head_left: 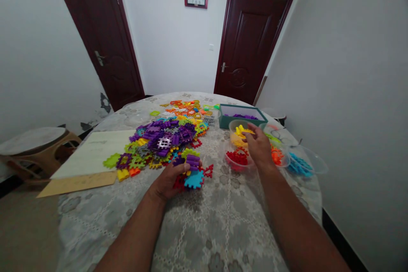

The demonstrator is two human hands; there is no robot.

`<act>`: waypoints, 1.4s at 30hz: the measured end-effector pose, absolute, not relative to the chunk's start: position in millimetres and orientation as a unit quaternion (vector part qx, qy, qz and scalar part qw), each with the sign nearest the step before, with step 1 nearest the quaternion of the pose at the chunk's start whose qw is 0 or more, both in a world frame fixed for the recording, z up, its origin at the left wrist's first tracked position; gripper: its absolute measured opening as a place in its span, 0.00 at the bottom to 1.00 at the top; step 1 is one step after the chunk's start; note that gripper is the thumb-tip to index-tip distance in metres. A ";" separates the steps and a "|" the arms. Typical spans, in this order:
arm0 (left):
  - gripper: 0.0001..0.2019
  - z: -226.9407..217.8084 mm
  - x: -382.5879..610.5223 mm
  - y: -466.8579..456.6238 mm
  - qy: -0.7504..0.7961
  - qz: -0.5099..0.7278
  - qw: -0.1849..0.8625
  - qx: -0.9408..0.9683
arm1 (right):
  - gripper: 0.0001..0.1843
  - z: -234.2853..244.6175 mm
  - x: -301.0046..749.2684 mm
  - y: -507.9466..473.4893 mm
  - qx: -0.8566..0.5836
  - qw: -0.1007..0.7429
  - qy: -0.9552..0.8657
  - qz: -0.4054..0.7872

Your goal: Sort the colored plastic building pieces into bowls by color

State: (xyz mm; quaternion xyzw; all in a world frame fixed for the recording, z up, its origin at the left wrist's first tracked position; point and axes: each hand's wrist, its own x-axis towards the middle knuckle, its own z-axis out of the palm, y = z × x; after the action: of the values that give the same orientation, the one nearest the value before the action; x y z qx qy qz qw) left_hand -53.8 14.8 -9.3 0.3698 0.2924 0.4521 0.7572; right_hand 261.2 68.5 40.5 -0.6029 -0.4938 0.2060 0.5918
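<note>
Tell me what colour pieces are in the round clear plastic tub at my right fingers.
Yellow plastic pieces, shown best in the head view.

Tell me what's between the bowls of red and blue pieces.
The head view shows a bowl of orange pieces there, partly hidden by the right forearm.

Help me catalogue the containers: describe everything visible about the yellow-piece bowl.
The yellow-piece bowl is round, open and translucent, apparently plastic. It sits upright in front of the green box, just beyond the red-piece bowl. Yellow pieces lie inside. The right hand reaches in over its right side; whether it touches the bowl is unclear.
</note>
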 end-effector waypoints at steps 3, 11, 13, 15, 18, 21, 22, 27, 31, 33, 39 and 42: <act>0.21 -7.9 -50.5 14.0 0.298 0.473 0.749 0.356 | 0.28 36.5 254.1 66.8 -0.595 0.600 -0.496 0.201; 0.21 -9.5 -47.7 15.1 0.310 0.478 0.736 0.366 | 0.19 35.9 181.2 24.2 -0.477 0.475 -0.688 0.271; 0.22 -9.4 -47.0 14.2 0.303 0.472 0.740 0.371 | 0.18 33.0 166.1 14.4 -0.452 0.449 -0.727 0.255; 0.23 -8.8 -45.9 13.1 0.293 0.469 0.743 0.376 | 0.19 29.1 154.9 7.6 -0.440 0.432 -0.746 0.250; 0.26 -8.0 -44.1 12.3 0.285 0.467 0.744 0.383 | 0.21 24.5 144.5 2.0 -0.451 0.424 -0.737 0.269; 0.26 -8.3 -42.9 13.1 0.289 0.466 0.742 0.385 | 0.20 23.4 139.6 0.0 -0.473 0.431 -0.712 0.290; 0.25 -8.6 -42.6 13.7 0.295 0.467 0.740 0.384 | 0.20 23.2 138.8 0.0 -0.477 0.431 -0.708 0.292; 0.18 -8.0 -42.5 16.6 0.328 0.472 0.735 0.360 | 0.19 18.6 139.1 6.4 -0.461 0.445 -0.689 0.337; 0.17 -4.6 -43.8 16.4 0.315 0.476 0.741 0.353 | 0.13 20.0 145.0 14.8 -0.427 0.467 -0.643 0.432; 0.16 -3.4 -45.4 15.9 0.308 0.477 0.744 0.351 | 0.13 26.6 153.5 18.6 -0.427 0.466 -0.627 0.456; 0.16 -4.5 -47.2 14.8 0.324 0.461 0.755 0.336 | 0.13 58.2 204.3 30.2 -0.457 0.305 -0.680 0.484; 0.16 -6.4 -45.3 14.3 0.339 0.472 0.742 0.333 | 0.13 73.5 228.0 42.3 -0.491 0.269 -0.694 0.453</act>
State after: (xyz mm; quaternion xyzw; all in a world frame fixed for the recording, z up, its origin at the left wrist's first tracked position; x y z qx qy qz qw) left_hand -45.3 14.3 -6.4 0.3334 0.3393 0.4717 0.7425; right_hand 228.0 42.3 73.5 -0.4913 -0.6940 0.4525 0.2687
